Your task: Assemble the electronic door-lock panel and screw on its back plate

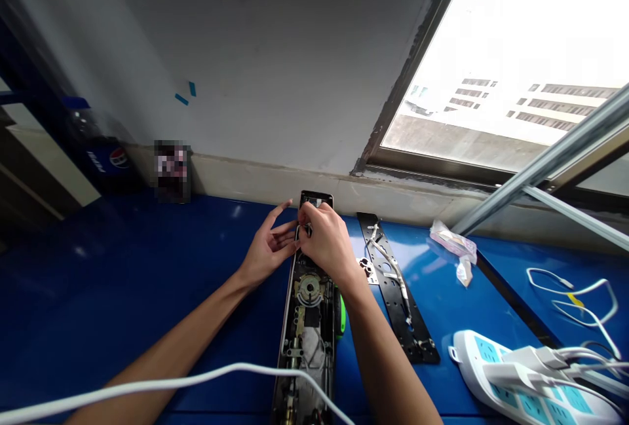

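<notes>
Blue tabletop (147, 294), set against a grey wall (265, 71), supports the uncovered elongated housing (310, 289), far end toward the wall. Right hand (328, 235): fingers curled over that end; whether a part is gripped cannot be told. Left hand (269, 243): fingers loosely spread alongside. Housing is probably stiff, fairly heavy; hold side rims, avoiding likely fragile internals.

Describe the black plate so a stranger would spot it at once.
On the blue tabletop, find the long opened device at the right hand. To its right, a perforated plate lies slanted. Unlike the small silvery plate beside it, this one is long and black, with a pale cable along it.
</notes>
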A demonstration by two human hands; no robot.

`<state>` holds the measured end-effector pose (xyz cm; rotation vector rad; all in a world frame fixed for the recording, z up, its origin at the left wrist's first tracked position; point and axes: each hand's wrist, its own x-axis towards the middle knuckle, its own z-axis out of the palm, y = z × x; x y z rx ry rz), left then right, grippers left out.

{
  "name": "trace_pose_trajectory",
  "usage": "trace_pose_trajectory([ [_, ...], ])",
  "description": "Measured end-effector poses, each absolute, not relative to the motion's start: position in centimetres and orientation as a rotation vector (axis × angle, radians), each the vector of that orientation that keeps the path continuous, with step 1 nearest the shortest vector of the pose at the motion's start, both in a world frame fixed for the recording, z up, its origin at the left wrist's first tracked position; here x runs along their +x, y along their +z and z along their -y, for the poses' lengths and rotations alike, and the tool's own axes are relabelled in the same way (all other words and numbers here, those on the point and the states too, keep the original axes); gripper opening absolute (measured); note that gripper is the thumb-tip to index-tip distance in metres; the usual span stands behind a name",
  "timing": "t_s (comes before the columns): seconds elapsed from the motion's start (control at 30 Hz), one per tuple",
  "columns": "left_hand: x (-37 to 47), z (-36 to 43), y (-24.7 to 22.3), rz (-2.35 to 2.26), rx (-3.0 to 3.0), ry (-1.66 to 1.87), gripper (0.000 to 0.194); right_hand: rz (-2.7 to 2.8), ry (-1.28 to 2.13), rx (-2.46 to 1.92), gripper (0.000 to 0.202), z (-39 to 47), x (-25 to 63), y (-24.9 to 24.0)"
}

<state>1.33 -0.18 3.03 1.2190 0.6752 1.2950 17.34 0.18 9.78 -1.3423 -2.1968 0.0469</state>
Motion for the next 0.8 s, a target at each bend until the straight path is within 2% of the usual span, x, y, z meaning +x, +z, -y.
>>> trace_pose_trajectory([
  [0.2, 1.2, 0.1, 3.0, -0.718, 1.23, 1.282, 0.101, 1.882, 0.094, -1.185, 0.015, 1.9, 18.4, 8.5],
  [0.33, 1.2, 0.1, 3.0, -0.748, 1.259, 1.274, 0.095, 1.727, 0.055, -1.171, 0.02, 2.9, 18.2, 7.1],
  [0.57, 0.7, 0.0, 3.1, -0.819, 1.473, 1.199, 0.085, 1.788, 0.038, -1.011, 0.014, 2.3, 19.7, 5.1],
  [0.8, 0.7, 0.3, 3.5, -0.864, 1.547, 1.196, 0.08, 1.878, 0.063, -0.961, 0.018, 2.2, 20.4, 5.0],
])
